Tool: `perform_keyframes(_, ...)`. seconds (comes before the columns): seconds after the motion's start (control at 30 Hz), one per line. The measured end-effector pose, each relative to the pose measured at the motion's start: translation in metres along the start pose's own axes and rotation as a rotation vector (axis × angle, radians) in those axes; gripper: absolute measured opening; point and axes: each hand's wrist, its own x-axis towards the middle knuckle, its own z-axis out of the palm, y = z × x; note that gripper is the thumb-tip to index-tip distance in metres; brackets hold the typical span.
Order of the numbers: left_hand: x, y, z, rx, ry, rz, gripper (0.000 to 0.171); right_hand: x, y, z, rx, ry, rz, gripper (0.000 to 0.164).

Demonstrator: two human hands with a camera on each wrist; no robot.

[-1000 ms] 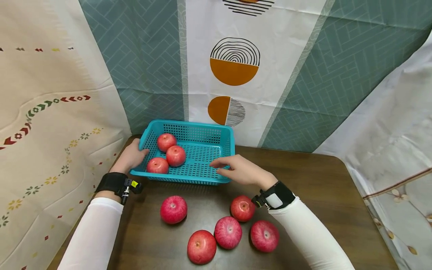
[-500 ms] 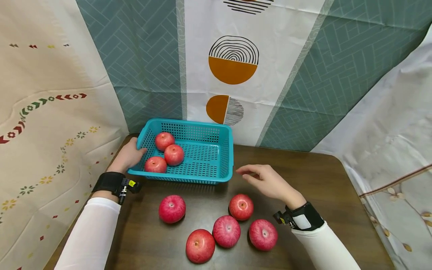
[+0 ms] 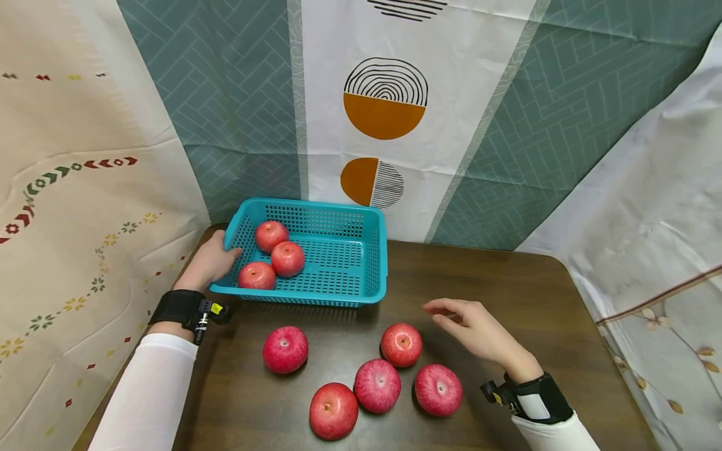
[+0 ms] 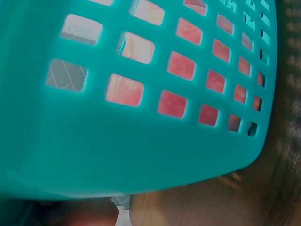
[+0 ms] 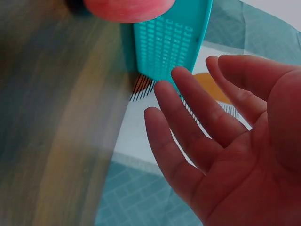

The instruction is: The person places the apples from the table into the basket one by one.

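My left hand (image 3: pixel 211 260) grips the left rim of a turquoise plastic basket (image 3: pixel 333 269), thumb over the edge. In the left wrist view the perforated basket wall (image 4: pixel 108 150) fills most of the picture, with red fruit showing through its holes. Three red apples lie at the basket's left side: a rear one (image 3: pixel 271 237), a middle one (image 3: pixel 287 259) and a front one (image 3: pixel 256 275). My right hand (image 3: pixel 476 329) hovers right of the basket, holding nothing, fingers relaxed and spread in the right wrist view. Nearest to it is a red apple (image 3: pixel 401 344) on the table.
More apples lie on the dark wooden table (image 3: pixel 507 275): one at left (image 3: pixel 285 349), one in the middle (image 3: pixel 377 385), one in front (image 3: pixel 333 411) and one at right (image 3: pixel 438 389). A patterned cloth (image 3: pixel 254 113) hangs behind the basket; other cloths flank both sides.
My right hand has moved from over the basket's right front corner to the right and toward me. The left hand stays on the rim; the whole scene shifts slightly left with the head.
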Motion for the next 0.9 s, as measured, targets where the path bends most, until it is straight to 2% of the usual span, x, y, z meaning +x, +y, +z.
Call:
perform_keyframes(0.33, -0.003, 0.001, -0.001, 0.001, 0.003, 0.010, 0.062, -0.034, 0.011, 0.001, -0.019, -0.002, 0.086, 0.028)
perform_keyframes(0.43, -0.002, 0.000, 0.000, -0.002, 0.000, 0.010, 0.061, -0.043, 0.010, 0.001, -0.022, -0.005, 0.087, 0.028)
perform_keyframes(0.8, -0.002, 0.003, -0.001, 0.005, -0.008, 0.003, 0.063, -0.064, 0.014, 0.012, -0.011, -0.013, 0.001, 0.038)
perform_keyframes(0.83, -0.003, 0.003, -0.001, 0.004, -0.008, 0.002, 0.064, -0.065, 0.035, 0.019, 0.014, -0.020, -0.039, 0.042)
perform_keyframes(0.9, -0.003, 0.003, -0.001, 0.004, -0.007, -0.003, 0.064, -0.067, 0.036, 0.021, 0.026, -0.030, -0.046, 0.044)
